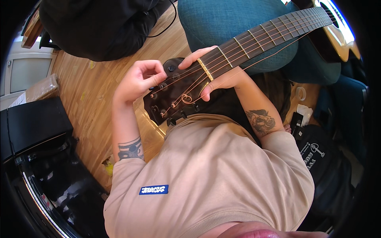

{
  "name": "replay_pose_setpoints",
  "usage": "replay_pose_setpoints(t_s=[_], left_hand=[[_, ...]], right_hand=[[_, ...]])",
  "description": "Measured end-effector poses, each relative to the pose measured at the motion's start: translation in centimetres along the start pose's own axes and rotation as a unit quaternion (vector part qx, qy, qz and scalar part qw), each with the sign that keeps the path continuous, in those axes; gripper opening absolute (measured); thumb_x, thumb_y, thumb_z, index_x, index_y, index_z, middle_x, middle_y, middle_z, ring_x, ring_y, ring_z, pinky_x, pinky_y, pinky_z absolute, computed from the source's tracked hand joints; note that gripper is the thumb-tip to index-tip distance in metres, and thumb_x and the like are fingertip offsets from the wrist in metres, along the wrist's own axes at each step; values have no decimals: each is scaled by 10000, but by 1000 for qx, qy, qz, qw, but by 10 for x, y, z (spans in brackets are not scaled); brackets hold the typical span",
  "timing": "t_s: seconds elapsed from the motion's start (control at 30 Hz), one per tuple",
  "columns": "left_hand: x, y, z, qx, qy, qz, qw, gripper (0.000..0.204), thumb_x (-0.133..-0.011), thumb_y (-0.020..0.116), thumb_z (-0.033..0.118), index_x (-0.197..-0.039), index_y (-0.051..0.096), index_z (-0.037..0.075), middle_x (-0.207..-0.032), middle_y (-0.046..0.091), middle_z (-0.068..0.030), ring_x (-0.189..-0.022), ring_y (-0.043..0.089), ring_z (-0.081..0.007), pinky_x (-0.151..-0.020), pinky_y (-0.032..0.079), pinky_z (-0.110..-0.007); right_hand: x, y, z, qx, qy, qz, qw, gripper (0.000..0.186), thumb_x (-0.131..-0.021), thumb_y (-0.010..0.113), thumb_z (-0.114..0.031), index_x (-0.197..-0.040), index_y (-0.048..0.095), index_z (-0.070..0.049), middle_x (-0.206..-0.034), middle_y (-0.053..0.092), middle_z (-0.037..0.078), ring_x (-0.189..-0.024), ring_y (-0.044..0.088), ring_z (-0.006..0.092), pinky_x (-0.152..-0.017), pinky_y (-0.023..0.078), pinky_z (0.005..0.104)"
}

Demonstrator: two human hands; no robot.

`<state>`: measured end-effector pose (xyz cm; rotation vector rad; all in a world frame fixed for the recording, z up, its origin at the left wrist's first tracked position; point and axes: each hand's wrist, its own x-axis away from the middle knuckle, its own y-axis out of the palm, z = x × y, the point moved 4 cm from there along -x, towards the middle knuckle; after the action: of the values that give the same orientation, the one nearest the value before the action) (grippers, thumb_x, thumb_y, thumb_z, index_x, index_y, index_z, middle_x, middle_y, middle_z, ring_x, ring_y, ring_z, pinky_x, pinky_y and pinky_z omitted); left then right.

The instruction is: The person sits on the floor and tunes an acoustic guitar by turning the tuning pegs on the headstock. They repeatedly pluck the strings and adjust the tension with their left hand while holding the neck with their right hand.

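An acoustic guitar's dark fretboard (254,41) runs toward the upper right, its body (343,39) lying at the far right edge. Copper-coloured strings lead onto the dark headstock (156,107), with a loose coil (185,98) of string among the tuning posts. My left hand (141,79) is at the headstock's left side, fingertips pinched beside a tuning post; what is between them is too small to make out. My right hand (214,83) wraps round the neck at the pale nut, thumb and fingers on either side, partly hidden behind it.
A teal cushioned seat (208,20) is under the neck. A black bag-like object (93,25) sits top left on the wooden floor (85,115). Left are glossy black furniture (37,131), a wrapped package (41,87) and a white door (22,69). A tape roll (301,93) lies right.
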<state>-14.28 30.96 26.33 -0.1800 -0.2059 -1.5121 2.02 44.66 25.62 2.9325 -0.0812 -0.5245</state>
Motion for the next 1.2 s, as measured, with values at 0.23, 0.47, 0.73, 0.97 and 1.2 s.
replay_pose_setpoints(t_s=[0.23, 0.47, 0.73, 0.97, 1.2], left_hand=[[-15, 3, -13, -9, -75, 11, 997, 110, -883, 626, 75, -782, 588, 57, -764, 575, 67, -717, 525, -19, -650, 413, -184], [5, -6, 6, 28, 57, 19, 998, 168, -861, 684, 87, -980, 580, 30, -928, 604, -12, -913, 587, -107, -848, 460, -246], [-9, 11, -8, 74, 14, -65, 995, 113, -921, 627, 126, -960, 555, 48, -834, 560, 39, -777, 525, -39, -689, 422, -196], [3, 2, 1, 76, -7, 12, 997, 126, -926, 632, 148, -967, 604, 32, -873, 626, 21, -730, 543, -41, -644, 431, -197], [-8, -3, -19, -9, 50, -15, 999, 257, -912, 634, 189, -732, 612, 7, -668, 510, 69, -640, 435, -32, -576, 335, -214]], right_hand=[[-1, 1, -2, -18, 14, -11, 1000, 735, -546, 932, -253, -1157, 616, 5, -1056, 671, 99, -974, 656, 188, -837, 561, 307], [0, 2, -3, 6, 21, -7, 1000, 742, -541, 937, -243, -1166, 617, -3, -1067, 671, 95, -985, 654, 181, -842, 554, 300], [-2, -2, -12, 59, -9, -59, 996, 670, -544, 937, -208, -1119, 650, -20, -1055, 686, 88, -969, 665, 171, -854, 554, 295], [-1, 1, -7, -10, 26, -2, 1000, 732, -534, 941, -150, -1167, 614, 18, -1071, 679, 111, -970, 659, 168, -849, 556, 297], [0, 1, -2, -38, 55, -13, 998, 697, -570, 923, -126, -1173, 601, 12, -1071, 666, 97, -994, 645, 175, -857, 549, 296]])
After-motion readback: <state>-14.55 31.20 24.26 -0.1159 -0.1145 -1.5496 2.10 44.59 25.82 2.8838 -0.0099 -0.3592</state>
